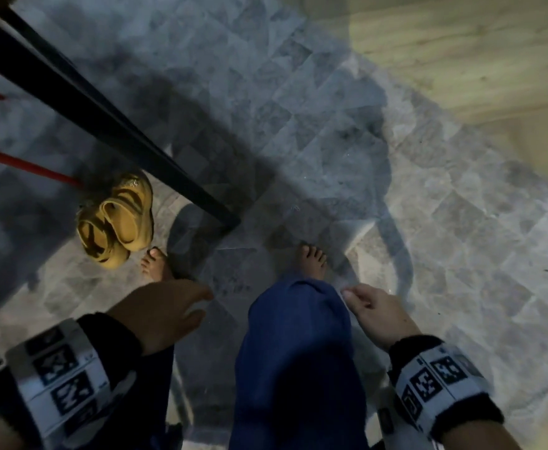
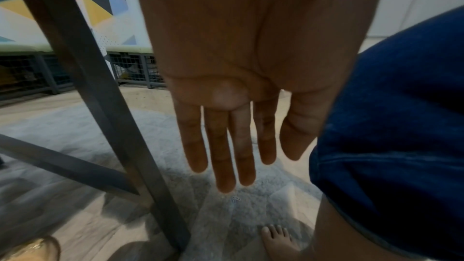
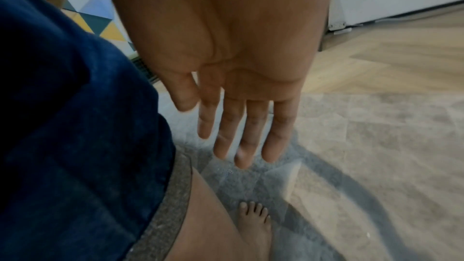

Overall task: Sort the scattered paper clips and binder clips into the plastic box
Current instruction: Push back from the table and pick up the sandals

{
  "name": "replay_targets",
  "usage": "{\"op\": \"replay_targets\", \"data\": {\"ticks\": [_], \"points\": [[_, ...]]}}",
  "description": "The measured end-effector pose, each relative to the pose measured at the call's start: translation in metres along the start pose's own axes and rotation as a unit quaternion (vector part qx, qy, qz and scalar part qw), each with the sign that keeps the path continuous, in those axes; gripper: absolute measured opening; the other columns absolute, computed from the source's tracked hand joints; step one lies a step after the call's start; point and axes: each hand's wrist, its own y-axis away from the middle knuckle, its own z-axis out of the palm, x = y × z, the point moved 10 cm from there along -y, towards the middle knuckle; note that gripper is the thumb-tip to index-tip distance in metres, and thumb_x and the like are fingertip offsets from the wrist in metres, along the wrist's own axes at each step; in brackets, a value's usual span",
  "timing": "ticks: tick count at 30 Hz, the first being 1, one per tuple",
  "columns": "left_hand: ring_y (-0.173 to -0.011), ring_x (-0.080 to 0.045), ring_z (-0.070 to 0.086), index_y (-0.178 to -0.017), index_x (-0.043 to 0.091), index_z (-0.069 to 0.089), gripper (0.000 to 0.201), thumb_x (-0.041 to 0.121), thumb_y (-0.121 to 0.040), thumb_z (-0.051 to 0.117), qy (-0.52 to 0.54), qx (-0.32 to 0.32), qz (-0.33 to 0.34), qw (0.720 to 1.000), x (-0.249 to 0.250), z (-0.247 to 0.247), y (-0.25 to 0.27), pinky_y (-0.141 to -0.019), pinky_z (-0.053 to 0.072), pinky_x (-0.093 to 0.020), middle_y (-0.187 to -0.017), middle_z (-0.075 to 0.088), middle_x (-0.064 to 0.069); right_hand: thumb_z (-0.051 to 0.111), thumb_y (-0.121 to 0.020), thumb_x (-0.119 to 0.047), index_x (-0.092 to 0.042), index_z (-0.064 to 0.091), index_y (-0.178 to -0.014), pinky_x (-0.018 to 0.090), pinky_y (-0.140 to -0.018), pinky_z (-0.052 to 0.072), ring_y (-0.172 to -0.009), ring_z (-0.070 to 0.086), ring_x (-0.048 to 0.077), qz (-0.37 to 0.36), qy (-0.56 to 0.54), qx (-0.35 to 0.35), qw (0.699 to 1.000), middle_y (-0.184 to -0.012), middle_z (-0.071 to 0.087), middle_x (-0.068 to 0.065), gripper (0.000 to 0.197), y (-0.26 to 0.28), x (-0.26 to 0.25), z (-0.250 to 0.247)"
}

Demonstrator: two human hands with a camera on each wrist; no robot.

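One small silvery paper clip (image 1: 294, 208) lies on the grey rug ahead of my right foot; it also shows as a faint glint under my fingertips in the left wrist view (image 2: 236, 198) and in the right wrist view (image 3: 228, 172). My left hand (image 1: 181, 303) hangs above the floor beside my left knee, fingers straight (image 2: 226, 156), holding nothing. On the other side of the blue-clad knee, my right hand (image 1: 363, 303) is held out with fingers extended (image 3: 241, 136) and is empty too. Neither hand touches the clip. No plastic box or binder clips are in view.
A black metal table leg (image 1: 103, 115) slants down to the rug (image 1: 331, 92) just left of the clip. A pair of yellow slippers (image 1: 120, 219) lies by my left foot (image 1: 155, 264). Red rods (image 1: 25, 164) run at far left. Wooden flooring (image 1: 461, 53) borders the rug at the right.
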Motion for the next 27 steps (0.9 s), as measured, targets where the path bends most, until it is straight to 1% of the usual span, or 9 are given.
{"op": "replay_targets", "data": {"ticks": [2, 4, 6, 9, 11, 13, 17, 23, 27], "points": [[-0.119, -0.009, 0.049, -0.128, 0.027, 0.047, 0.089, 0.066, -0.060, 0.007, -0.011, -0.005, -0.017, 1.000, -0.001, -0.001, -0.009, -0.100, 0.039, -0.022, -0.128, 0.050, 0.010, 0.040, -0.095, -0.021, -0.005, 0.062, -0.107, 0.018, -0.081, 0.040, -0.101, 0.056, 0.019, -0.014, -0.081, -0.002, 0.997, -0.104, 0.063, 0.008, 0.030, -0.002, -0.004, 0.005], [-0.116, -0.009, 0.050, -0.128, 0.029, 0.047, 0.053, 0.055, -0.085, 0.030, -0.014, 0.038, -0.037, 0.999, 0.000, -0.021, -0.014, -0.096, 0.040, -0.022, -0.130, 0.050, 0.008, 0.039, -0.096, -0.022, -0.009, 0.059, -0.117, 0.008, -0.087, 0.035, -0.110, 0.050, 0.010, -0.010, -0.174, -0.029, 0.984, -0.113, 0.059, 0.000, 0.032, -0.005, -0.009, 0.020], [-0.117, -0.011, 0.049, -0.129, 0.028, 0.045, 0.038, 0.037, -0.092, 0.044, -0.005, 0.077, -0.047, 0.996, -0.002, -0.043, -0.019, -0.095, 0.041, -0.024, -0.133, 0.048, 0.006, 0.041, -0.095, -0.028, -0.016, 0.060, -0.119, 0.024, -0.108, 0.032, -0.122, 0.048, 0.013, -0.018, -0.206, -0.059, 0.977, -0.125, 0.058, -0.001, 0.033, -0.012, -0.009, 0.038], [-0.135, -0.025, 0.035, -0.139, 0.018, 0.037, 0.054, 0.035, -0.089, 0.044, -0.058, 0.140, -0.080, 0.985, -0.018, -0.074, -0.021, -0.108, 0.035, -0.036, -0.148, 0.032, -0.006, 0.047, -0.092, -0.031, -0.036, 0.071, -0.089, 0.039, -0.106, 0.039, -0.112, 0.057, 0.016, -0.011, -0.230, -0.064, 0.971, -0.112, 0.067, 0.001, 0.025, -0.016, -0.006, 0.043], [-0.128, -0.043, 0.040, -0.131, 0.007, 0.050, 0.054, 0.025, -0.081, 0.059, -0.151, 0.244, -0.061, 0.956, -0.020, -0.108, -0.020, -0.101, 0.039, -0.056, -0.141, 0.039, -0.022, 0.050, -0.090, -0.033, -0.042, 0.071, -0.072, 0.039, -0.101, 0.043, -0.102, 0.061, 0.014, -0.011, -0.240, -0.058, 0.969, -0.100, 0.070, -0.001, 0.029, -0.016, -0.006, 0.038], [-0.127, -0.050, 0.035, -0.126, 0.004, 0.053, 0.060, 0.012, -0.069, 0.071, -0.189, 0.320, -0.090, 0.924, -0.036, -0.136, -0.020, -0.098, 0.034, -0.065, -0.138, 0.038, -0.029, 0.051, -0.089, -0.036, -0.044, 0.070, -0.072, 0.039, -0.099, 0.045, -0.100, 0.062, 0.013, -0.023, -0.225, -0.067, 0.972, -0.097, 0.072, -0.001, 0.026, -0.016, -0.007, 0.037], [-0.137, -0.048, 0.012, -0.137, 0.007, 0.039, 0.068, 0.007, -0.075, 0.065, -0.227, 0.429, -0.140, 0.863, -0.060, -0.185, -0.014, -0.107, 0.016, -0.069, -0.149, 0.018, -0.027, 0.053, -0.088, -0.035, -0.046, 0.069, -0.069, 0.032, -0.092, 0.047, -0.095, 0.062, 0.011, -0.027, -0.244, -0.051, 0.968, -0.091, 0.071, -0.006, 0.027, -0.019, 0.000, 0.035], [-0.139, -0.042, 0.009, -0.127, 0.012, 0.052, 0.065, 0.019, -0.068, 0.077, -0.317, 0.272, -0.220, 0.882, -0.138, -0.203, -0.034, -0.108, 0.015, -0.067, -0.149, 0.025, -0.022, 0.052, -0.089, -0.023, -0.008, 0.068, -0.071, 0.028, -0.075, 0.044, -0.073, 0.057, 0.007, -0.029, -0.281, -0.061, 0.957, -0.074, 0.066, 0.002, 0.029, -0.024, 0.009, 0.038], [-0.143, -0.034, -0.005, -0.133, 0.015, 0.050, 0.065, 0.015, -0.072, 0.073, -0.311, 0.294, -0.250, 0.868, -0.136, -0.201, -0.031, -0.109, -0.021, -0.051, -0.156, 0.015, -0.014, 0.054, -0.088, -0.018, -0.016, 0.067, -0.062, 0.018, -0.069, 0.043, -0.062, 0.056, -0.005, -0.061, -0.287, -0.077, 0.953, -0.061, 0.066, -0.011, 0.029, -0.003, -0.002, 0.027]]}}
